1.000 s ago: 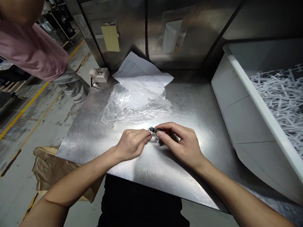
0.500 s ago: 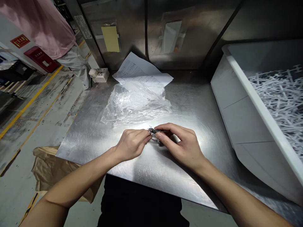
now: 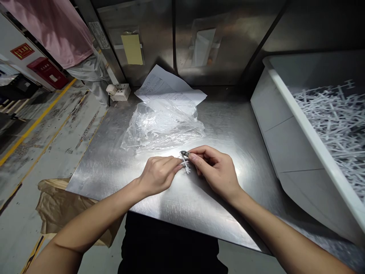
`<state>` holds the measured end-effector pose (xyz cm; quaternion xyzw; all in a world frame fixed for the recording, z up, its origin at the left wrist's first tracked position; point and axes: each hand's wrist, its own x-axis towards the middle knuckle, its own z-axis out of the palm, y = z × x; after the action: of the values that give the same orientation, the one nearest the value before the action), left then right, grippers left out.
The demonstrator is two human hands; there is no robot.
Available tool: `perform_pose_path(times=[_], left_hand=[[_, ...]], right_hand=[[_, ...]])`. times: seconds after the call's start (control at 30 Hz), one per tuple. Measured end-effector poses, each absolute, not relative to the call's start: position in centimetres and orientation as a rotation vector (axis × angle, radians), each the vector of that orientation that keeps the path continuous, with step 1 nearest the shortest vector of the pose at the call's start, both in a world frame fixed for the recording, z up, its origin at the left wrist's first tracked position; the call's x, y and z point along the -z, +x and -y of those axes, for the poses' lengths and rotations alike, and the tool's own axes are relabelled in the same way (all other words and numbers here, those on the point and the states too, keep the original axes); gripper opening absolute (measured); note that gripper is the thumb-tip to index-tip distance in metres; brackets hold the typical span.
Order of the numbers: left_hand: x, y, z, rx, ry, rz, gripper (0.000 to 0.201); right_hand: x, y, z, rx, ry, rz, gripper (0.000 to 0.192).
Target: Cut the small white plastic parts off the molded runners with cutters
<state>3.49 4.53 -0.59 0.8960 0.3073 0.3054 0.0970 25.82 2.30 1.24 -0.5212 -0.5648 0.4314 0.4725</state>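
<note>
Presently, the left hand (image 3: 159, 173) pinches a white branched piece (image 3: 186, 166) over the middle of the metal table (image 3: 236, 118), while the right hand (image 3: 218, 171) grips a small dark tool (image 3: 185, 153) near the piece's far end. For good work, hold the piece steady, with the left hand clear of the tool. Most of the tool is hidden in the right hand; whether it touches the piece, I cannot tell; the bin (image 3: 288, 148) on the right is cut off

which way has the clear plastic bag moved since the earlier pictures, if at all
No, neither way: judged against the white power socket, the clear plastic bag lies in the same place on the metal table.
</note>
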Motion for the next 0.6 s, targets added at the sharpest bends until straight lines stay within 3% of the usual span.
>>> perform_pose_path(times=[0.6], left_hand=[[0.4, 2.9, -4.8, -0.978, 2.319, -0.936, 0.029]], right_hand=[[-1.8, 27.4, -3.0, -1.051, -1.220, 1.475, 0.019]])
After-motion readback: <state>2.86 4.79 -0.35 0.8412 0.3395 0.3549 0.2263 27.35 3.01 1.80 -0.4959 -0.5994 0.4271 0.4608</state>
